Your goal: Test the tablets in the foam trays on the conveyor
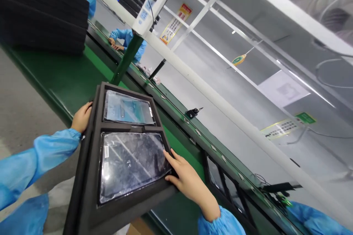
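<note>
A black foam tray (pixel 91 176) with two pockets is held tilted above the edge of the green conveyor belt (pixel 63 77). Each pocket holds a dark tablet wrapped in clear film: a near tablet (pixel 129 165) and a far tablet (pixel 127 108). My left hand (pixel 81 117) grips the tray's left rim, fingers curled around it. My right hand (pixel 186 178) holds the tray's right rim, its fingers lying on the corner of the near tablet. Both arms wear blue sleeves.
A tall stack of black foam trays (pixel 41 11) stands on the belt at the far left. Another black tray (pixel 226 187) lies on the belt to the right. A white frame rail (pixel 220 106) crosses overhead. A co-worker in blue (pixel 127 42) works farther along the line.
</note>
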The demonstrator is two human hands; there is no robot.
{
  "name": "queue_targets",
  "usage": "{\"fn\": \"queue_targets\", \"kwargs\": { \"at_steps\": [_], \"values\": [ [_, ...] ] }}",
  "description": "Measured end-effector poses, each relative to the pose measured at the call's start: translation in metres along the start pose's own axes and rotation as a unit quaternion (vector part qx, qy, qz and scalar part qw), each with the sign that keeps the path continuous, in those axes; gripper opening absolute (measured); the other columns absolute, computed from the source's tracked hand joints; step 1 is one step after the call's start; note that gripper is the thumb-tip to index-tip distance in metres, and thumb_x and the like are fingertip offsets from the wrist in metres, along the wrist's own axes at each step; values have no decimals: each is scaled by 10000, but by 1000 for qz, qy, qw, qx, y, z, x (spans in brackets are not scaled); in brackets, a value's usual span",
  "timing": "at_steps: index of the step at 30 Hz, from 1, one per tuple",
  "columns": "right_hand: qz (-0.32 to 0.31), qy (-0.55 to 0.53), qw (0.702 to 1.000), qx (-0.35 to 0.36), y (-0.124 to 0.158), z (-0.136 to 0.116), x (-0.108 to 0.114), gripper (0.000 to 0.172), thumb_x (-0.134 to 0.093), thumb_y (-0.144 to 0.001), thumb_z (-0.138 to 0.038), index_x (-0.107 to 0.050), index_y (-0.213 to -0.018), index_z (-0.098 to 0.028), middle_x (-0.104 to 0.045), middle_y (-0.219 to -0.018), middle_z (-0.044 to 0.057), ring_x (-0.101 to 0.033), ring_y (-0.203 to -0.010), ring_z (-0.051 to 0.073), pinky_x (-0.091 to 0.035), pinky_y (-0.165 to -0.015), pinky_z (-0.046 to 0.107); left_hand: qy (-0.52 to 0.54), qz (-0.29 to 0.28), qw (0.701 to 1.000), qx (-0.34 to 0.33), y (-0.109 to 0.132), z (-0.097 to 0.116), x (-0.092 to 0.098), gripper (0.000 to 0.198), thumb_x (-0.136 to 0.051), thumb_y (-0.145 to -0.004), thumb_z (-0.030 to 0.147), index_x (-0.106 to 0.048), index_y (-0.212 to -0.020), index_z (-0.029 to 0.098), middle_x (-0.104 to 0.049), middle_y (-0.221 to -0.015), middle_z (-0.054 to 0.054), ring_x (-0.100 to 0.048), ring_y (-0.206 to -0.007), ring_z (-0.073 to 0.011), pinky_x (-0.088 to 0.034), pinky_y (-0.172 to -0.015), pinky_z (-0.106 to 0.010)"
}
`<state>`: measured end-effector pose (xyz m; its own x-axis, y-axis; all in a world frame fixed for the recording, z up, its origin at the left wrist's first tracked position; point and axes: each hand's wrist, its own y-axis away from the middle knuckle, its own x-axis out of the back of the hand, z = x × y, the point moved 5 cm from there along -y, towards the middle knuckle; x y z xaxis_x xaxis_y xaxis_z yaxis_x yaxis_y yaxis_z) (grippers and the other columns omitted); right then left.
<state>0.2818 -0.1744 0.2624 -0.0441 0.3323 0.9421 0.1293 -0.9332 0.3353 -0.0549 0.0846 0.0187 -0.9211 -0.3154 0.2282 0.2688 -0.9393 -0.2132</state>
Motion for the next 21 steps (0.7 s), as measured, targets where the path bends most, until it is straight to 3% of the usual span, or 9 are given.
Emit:
{"fn": "queue_targets", "kwargs": {
  "at_steps": [4,9,15,21],
  "values": [
    [18,-8,1000,9,3,4,-2,772,-605,-925,-165,-259,-1603,-290,-350,-1638,53,-228,-1553,272,-324,-1229,484,41,5,999,8,1,0,-1,425,-612,-968,446,-604,-1248,127,-593,-1323,-90,-553,-1250,-335,-464,-1081,-549],
    [-18,-31,999,-12,1,16,-12,781,-630,-930,-247,-245,-1608,-295,-272,-1667,25,-145,-1573,262,-261,-1264,439,64,6,998,13,3,4,-1,411,-610,-970,440,-593,-1263,152,-579,-1341,-117,-547,-1267,-301,-444,-1096,-566],
    [-31,-54,998,-18,-3,24,-18,777,-585,-958,-214,-189,-1611,-354,-232,-1677,-29,-73,-1577,224,-262,-1269,427,72,4,997,28,1,1,1,435,-580,-977,484,-601,-1250,146,-599,-1318,-110,-546,-1272,-310,-421,-1114,-570],
    [-37,-34,998,-42,-4,32,-21,777,-594,-962,-231,-184,-1617,-320,-173,-1687,62,-197,-1553,285,-325,-1236,469,74,-27,996,44,5,-8,-2,557,-454,-987,502,-531,-1336,74,-554,-1399,-150,-477,-1344,-305,-321,-1203,-533]
  ]
}}
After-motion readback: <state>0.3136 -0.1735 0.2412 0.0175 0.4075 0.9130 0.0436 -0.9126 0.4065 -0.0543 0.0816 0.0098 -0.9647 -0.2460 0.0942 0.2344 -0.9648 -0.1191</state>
